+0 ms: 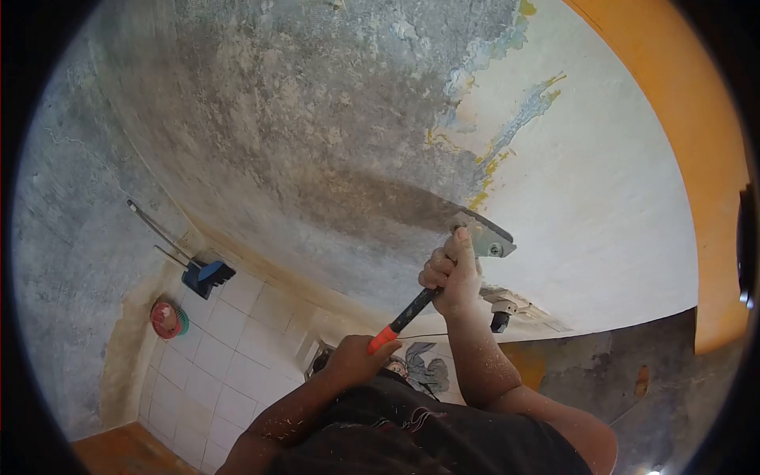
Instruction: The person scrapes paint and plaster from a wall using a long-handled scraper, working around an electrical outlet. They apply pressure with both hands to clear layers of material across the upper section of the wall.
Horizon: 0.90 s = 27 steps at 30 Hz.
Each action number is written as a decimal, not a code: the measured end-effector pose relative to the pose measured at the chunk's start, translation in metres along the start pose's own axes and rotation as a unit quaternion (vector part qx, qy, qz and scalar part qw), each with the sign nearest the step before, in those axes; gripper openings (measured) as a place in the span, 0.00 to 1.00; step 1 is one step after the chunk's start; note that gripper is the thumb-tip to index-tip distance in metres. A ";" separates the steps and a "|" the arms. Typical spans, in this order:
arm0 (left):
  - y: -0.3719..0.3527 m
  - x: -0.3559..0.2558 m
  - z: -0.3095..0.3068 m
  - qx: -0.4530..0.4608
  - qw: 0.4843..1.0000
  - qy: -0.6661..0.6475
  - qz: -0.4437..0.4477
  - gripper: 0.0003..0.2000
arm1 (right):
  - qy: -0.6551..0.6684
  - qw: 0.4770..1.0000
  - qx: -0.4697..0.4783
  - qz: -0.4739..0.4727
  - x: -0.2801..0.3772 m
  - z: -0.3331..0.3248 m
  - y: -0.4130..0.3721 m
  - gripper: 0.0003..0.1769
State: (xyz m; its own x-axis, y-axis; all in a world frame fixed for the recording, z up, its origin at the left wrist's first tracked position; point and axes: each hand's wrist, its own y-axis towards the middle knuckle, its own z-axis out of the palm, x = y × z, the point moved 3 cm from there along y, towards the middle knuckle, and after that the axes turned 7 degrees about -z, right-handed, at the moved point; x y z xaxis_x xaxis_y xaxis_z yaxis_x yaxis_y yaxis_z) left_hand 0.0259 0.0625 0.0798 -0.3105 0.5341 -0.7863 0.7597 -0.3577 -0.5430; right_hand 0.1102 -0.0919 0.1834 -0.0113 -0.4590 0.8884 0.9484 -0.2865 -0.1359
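Note:
A long-handled wall scraper (491,244) has its flat, grey-green head and dark edge against the wall (317,119). My right hand (455,273) is wrapped around the upper shaft just below the head, with the thumb pointing up toward it. Lower down, my left hand (360,360) grips the orange end of the black handle. Grey, mottled plaster covers the left of the wall, and smooth pale paint the right. Ragged yellow and bluish flakes mark the border between them. Light specks cling to both forearms.
On the tiled floor (214,332) at left are a dustpan and brush (207,273) and a red-and-green basket (169,318). A socket with a black plug (500,317) sits low on the wall, its cord running left. Grey cloth (427,368) lies below. An orange band (673,103) edges the right.

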 end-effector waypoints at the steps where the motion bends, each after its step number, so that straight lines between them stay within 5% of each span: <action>1: -0.001 0.004 0.000 -0.021 1.000 -0.018 0.012 0.26 | 0.024 1.000 -0.013 0.007 -0.005 -0.001 -0.001 0.26; 5: 0.008 0.001 -0.010 -0.034 0.999 0.014 -0.010 0.26 | 0.035 0.999 -0.003 0.021 -0.014 0.002 0.007 0.23; 8: 0.000 -0.052 -0.037 -0.044 0.998 0.016 0.049 0.26 | 0.037 0.994 0.079 -0.072 0.048 0.032 0.005 0.23; 13: 0.015 0.000 -0.006 -0.034 0.998 0.035 0.026 0.25 | -0.017 0.999 -0.028 -0.002 -0.017 -0.002 0.004 0.23; 18: 0.008 -0.044 -0.031 -0.028 0.998 0.001 0.049 0.26 | 0.000 0.997 0.026 -0.071 0.046 0.036 0.005 0.26; 23: 0.017 -0.014 -0.009 -0.012 0.999 0.038 0.015 0.28 | 0.031 0.999 -0.017 -0.029 -0.003 0.000 0.009 0.19; 27: 0.011 -0.008 -0.014 0.002 1.000 0.004 0.000 0.28 | -0.014 0.999 -0.028 -0.031 0.001 0.013 0.007 0.24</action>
State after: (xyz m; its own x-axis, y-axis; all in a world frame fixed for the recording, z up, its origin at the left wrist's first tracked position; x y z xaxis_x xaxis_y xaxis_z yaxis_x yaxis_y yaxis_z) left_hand 0.0445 0.0647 0.0839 -0.3056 0.5411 -0.7835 0.7577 -0.3601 -0.5442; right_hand 0.1215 -0.0836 0.1896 -0.0607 -0.4153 0.9076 0.9270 -0.3607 -0.1030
